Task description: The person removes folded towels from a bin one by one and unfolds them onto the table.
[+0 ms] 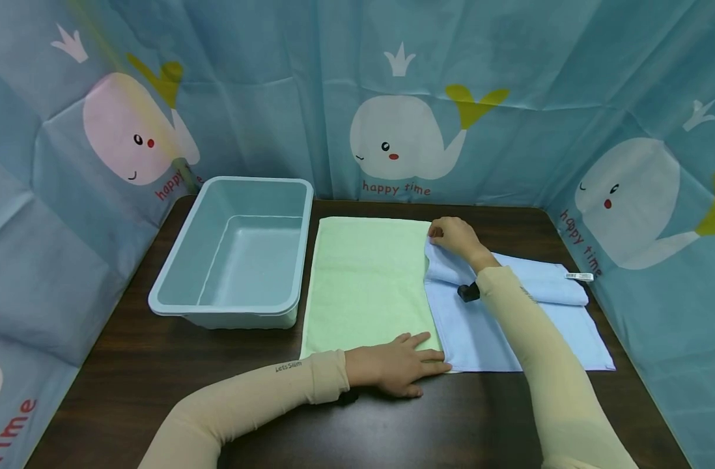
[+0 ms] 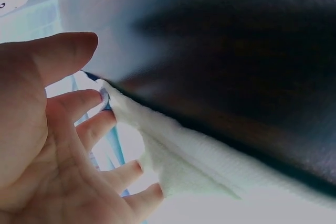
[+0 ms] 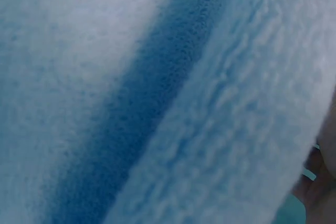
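A pale green towel (image 1: 369, 280) lies flat at the middle of the table. To its right a light blue towel (image 1: 469, 332) overlaps its edge, the far part folded over and rumpled. My right hand (image 1: 456, 238) pinches the blue towel's far left corner, near the green towel's far right corner. My left hand (image 1: 395, 365) rests with spread fingers on the green towel's near edge, fingertips at the blue towel's near left corner. The left wrist view shows those straight fingers (image 2: 97, 127) touching the cloth. Blue fabric fills most of the right wrist view.
A light blue plastic basin (image 1: 228, 312) stands left of the towels on the dark wooden table (image 1: 451, 423). A white label (image 1: 580, 277) sticks out from the blue towel's right side. Whale-print curtains (image 1: 275, 130) enclose the back and sides.
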{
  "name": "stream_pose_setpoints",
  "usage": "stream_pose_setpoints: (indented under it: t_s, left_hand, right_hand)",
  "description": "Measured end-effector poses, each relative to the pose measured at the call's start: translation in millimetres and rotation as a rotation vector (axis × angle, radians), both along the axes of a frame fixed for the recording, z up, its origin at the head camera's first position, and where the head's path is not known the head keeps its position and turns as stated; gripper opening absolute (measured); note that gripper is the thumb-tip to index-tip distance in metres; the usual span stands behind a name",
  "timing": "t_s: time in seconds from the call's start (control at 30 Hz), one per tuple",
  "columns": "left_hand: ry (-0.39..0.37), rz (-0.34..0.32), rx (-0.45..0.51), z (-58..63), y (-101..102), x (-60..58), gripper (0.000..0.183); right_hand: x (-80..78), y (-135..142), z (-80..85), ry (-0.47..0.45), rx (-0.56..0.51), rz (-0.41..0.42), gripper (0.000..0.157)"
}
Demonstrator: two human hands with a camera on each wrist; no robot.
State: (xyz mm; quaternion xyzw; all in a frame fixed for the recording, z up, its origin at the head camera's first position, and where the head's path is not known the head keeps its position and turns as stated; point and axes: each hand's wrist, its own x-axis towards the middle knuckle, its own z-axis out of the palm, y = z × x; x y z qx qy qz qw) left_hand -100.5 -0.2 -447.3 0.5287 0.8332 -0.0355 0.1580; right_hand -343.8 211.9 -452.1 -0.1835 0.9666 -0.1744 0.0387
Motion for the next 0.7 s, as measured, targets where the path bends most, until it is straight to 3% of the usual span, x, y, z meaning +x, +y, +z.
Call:
stream_pose_setpoints:
  t_s: [0.1,0.3,0.5,0.7]
  left_hand:
    - [0.002,-0.002,0.000,0.2,0.4,-0.9,0.064]
    - [-0.013,0.004,0.006,1.6,0.3,-2.6,0.062]
    - [0.002,0.013,-0.003,3.0,0.6,-2.9,0.062]
    - [-0.008,0.019,-0.001,4.3,1.1,-2.7,0.062]
  right_hand:
    - [4.2,2.8,4.3,0.028,-0.010,-0.014,0.011]
    - [18.6,34.0,24.1,-0.042,-0.103,-0.069,0.020]
    - [38.6,102.6,37.5,-0.074,-0.118,-0.171,0.025]
    - [69.7,174.8,36.4,-0.139,-0.126,-0.318,0.037]
